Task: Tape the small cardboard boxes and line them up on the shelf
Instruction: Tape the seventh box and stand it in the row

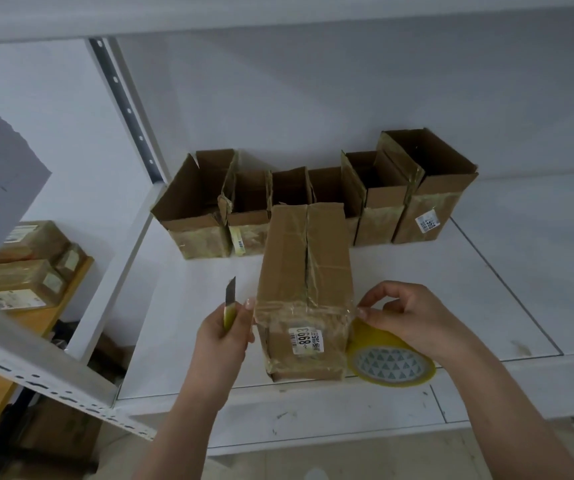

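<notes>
The box (308, 292) lay near the shelf (486, 306) front edge, long axis running away from the person. The right hand (405, 315) pinched the tape strip at its right corner above the roll (391, 363); the left hand (223, 336) gripped a knife (229, 303) just left.

Closed box (308, 292) sits at shelf (486, 289) front edge, tape roll (391, 363) touching its right side, open boxes (309, 202) in a row behind.
</notes>
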Tool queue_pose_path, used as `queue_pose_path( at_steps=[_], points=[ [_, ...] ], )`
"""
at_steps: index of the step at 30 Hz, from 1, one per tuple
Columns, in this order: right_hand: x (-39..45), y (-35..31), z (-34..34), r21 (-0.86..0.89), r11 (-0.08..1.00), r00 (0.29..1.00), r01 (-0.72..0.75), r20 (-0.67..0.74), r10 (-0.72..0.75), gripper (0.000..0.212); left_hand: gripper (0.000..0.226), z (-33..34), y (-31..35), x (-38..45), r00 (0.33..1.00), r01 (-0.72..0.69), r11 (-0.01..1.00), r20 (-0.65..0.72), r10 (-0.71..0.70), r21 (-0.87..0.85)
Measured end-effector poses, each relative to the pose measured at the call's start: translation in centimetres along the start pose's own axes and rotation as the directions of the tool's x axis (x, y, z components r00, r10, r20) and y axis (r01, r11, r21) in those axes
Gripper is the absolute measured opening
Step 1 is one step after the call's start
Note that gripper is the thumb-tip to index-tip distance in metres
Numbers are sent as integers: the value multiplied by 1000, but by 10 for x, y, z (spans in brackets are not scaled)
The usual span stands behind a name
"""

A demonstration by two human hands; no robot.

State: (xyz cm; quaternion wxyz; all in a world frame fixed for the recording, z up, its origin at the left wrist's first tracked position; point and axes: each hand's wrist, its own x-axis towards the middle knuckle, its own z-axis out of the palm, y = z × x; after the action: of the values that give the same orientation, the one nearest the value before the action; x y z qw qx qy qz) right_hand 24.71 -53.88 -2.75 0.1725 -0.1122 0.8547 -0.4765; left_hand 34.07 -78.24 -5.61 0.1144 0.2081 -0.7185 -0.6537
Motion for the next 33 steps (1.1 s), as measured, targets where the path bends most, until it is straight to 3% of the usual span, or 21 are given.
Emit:
queue_pose_path(
  at_steps=[8,13,18,20,22,24,26,29,33],
  points=[
    [4,-4,2,-68,998,1000,17,-8,-17,15,47,-5,-7,7,999,20,972,29,-27,236],
    [4,-1,3,-67,998,1000,8,-20,-10,17,29,-2,-32,-2,988,134,951,42,-151,279],
    [2,2,5,-41,999,1000,18,-13,-19,14,33,-16,26,5,988,-100,974,-94,122,205],
    [1,2,5,-16,1000,1000,10,-10,-11,14,33,-14,63,3,968,-252,956,30,250,153],
    [1,3,4,13,1000,1000,5,2,-5,15,38,-2,95,0,907,-383,906,258,332,179],
    [1,3,3,27,1000,1000,3,13,-3,16,39,21,114,3,819,-451,869,482,312,203],
    [0,4,3,43,999,1000,10,22,-11,17,39,46,121,9,749,-412,881,637,182,234],
    [-5,9,-4,141,990,997,-1,80,-11,25,42,64,112,22,747,-326,883,665,21,338],
    [-15,20,-14,348,938,971,8,223,-91,28,46,65,98,29,791,-366,860,606,87,354]
  ],
)
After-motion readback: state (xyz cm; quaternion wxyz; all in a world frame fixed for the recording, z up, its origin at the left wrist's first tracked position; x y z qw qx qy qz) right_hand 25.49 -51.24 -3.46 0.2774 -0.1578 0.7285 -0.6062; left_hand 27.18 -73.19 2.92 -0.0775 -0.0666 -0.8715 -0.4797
